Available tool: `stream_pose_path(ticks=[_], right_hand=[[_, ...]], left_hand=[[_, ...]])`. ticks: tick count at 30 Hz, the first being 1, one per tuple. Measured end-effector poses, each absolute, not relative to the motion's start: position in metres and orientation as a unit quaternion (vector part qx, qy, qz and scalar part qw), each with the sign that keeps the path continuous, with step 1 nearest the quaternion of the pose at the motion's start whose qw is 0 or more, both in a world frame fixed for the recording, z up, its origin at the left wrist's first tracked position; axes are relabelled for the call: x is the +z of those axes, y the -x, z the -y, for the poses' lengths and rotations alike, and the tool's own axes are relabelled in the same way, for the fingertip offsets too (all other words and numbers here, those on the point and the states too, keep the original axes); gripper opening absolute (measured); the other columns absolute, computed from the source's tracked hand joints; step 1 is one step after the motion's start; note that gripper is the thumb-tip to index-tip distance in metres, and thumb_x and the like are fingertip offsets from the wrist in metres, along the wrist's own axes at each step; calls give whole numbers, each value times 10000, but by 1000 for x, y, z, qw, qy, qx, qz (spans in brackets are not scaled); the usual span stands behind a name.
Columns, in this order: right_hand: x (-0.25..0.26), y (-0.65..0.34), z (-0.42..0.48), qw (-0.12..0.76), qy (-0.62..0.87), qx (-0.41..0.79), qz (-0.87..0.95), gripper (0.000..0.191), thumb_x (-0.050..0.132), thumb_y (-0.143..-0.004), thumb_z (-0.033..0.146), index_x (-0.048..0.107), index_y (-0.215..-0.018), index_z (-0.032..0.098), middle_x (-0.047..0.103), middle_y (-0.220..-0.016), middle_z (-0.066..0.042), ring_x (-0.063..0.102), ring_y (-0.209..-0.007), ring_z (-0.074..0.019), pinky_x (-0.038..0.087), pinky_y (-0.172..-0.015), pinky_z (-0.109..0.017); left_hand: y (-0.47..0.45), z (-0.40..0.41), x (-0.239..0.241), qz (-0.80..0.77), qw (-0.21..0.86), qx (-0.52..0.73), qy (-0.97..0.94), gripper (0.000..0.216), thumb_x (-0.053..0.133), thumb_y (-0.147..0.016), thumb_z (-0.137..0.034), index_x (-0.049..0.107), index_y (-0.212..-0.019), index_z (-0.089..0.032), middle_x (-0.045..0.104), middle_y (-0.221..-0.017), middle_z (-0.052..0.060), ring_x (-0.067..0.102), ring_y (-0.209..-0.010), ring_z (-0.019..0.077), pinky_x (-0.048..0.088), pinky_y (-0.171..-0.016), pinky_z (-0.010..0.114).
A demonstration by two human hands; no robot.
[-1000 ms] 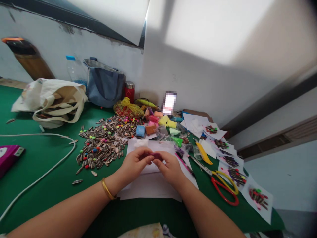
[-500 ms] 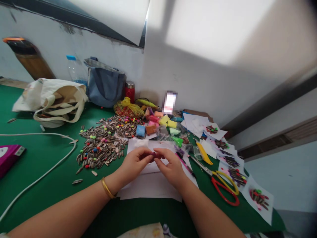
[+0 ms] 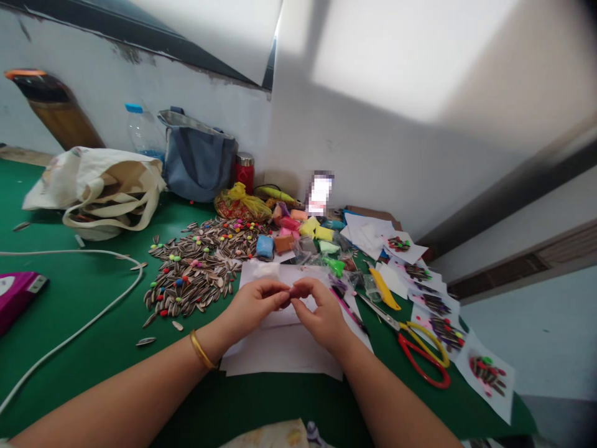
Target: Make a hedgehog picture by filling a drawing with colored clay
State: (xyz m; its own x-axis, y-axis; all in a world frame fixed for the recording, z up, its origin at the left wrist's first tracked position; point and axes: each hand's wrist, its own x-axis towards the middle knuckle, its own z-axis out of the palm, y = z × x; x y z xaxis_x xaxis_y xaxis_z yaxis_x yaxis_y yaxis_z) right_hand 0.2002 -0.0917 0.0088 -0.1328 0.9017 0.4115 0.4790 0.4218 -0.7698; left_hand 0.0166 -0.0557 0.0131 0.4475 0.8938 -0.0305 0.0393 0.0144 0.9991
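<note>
My left hand and my right hand meet fingertip to fingertip above white paper sheets. Both are closed in a pinch on a small dark reddish-purple piece of modelling clay, mostly hidden by the fingers. Just beyond them lie soft blocks of coloured modelling clay, among them a blue one, a brown one and a green lump. A large heap of striped sunflower seeds mixed with small coloured pieces spreads to the left of the paper.
Scissors with red and yellow handles and a yellow cutter lie at right. Paper cards bearing seeds and clay line the table's right edge. A white cable, a cloth bag and a blue bag are at left.
My fingertips have shifted slightly around the clay piece, and my left wrist has moved a touch to the left. Everything else on the table stays put.
</note>
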Motion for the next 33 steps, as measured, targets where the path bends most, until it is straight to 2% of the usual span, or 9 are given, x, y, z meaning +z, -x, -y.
stream_pose_path(ticks=[2, 7, 12, 17, 20, 24, 27, 30, 33], right_hand=[[9, -201, 91, 435, 480, 253, 718, 149, 560, -923, 289, 617, -1032, 204, 680, -949, -49, 631, -861, -182, 509, -790, -319], [6, -204, 88, 382, 460, 272, 754, 250, 460, -1002, 360, 660, -984, 210, 699, -917, -50, 643, -867, -193, 488, -776, -313], [6, -206, 86, 375, 503, 189, 756, 249, 503, -981, 353, 684, -893, 206, 710, -843, -61, 638, -806, -210, 467, -722, -325], [12, -205, 90, 379, 457, 215, 776, 306, 428, -1015, 353, 703, -1002, 219, 725, -929, -60, 649, -886, -206, 479, -789, -333], [12, -204, 90, 398, 461, 256, 750, 387, 354, -1040, 379, 705, -1022, 218, 718, -907, -58, 655, -866, -194, 491, -770, -319], [7, -206, 87, 374, 471, 273, 751, 323, 437, -1015, 392, 709, -1015, 218, 729, -922, -52, 667, -863, -195, 498, -764, -313], [4, -207, 85, 368, 482, 252, 754, 230, 524, -977, 348, 713, -966, 216, 738, -924, -51, 669, -867, -204, 489, -765, -317], [4, -207, 86, 370, 496, 216, 755, 193, 553, -954, 313, 713, -929, 209, 736, -891, -59, 660, -841, -214, 480, -754, -330], [7, -205, 88, 367, 489, 218, 761, 162, 574, -931, 285, 713, -934, 203, 734, -893, -59, 657, -841, -214, 486, -764, -334]], left_hand=[[-17, 56, 10, -395, 573, 375, -613, 292, 708, -794, -419, 730, -929, -160, 710, -811, 49, 636, -739, 177, 530, -697, 299], [-19, 60, 6, -387, 531, 396, -642, 215, 681, -812, -347, 713, -943, -180, 717, -869, 48, 665, -781, 186, 555, -733, 308], [-17, 61, 7, -373, 485, 367, -700, 340, 678, -824, -301, 689, -1148, -201, 710, -1078, 84, 672, -950, 214, 549, -850, 338], [-11, 58, 8, -395, 388, 359, -751, 178, 670, -859, -325, 744, -992, -234, 725, -953, 47, 656, -879, 200, 523, -798, 310], [-13, 58, 7, -401, 399, 372, -736, 163, 642, -882, -338, 732, -963, -228, 731, -914, 35, 667, -842, 189, 526, -775, 293], [-18, 61, 4, -395, 421, 370, -728, 138, 630, -868, -286, 713, -951, -213, 721, -892, 29, 667, -812, 177, 530, -743, 278], [-18, 62, 3, -380, 438, 363, -729, 241, 644, -836, -247, 692, -1069, -204, 714, -978, 48, 671, -854, 183, 539, -782, 291], [-15, 61, 6, -365, 438, 350, -743, 317, 658, -860, -313, 675, -1162, -221, 703, -1057, 61, 665, -924, 198, 535, -812, 303], [-11, 59, 8, -373, 388, 344, -769, 218, 646, -888, -360, 726, -1054, -243, 711, -994, 45, 653, -904, 197, 513, -794, 304]])
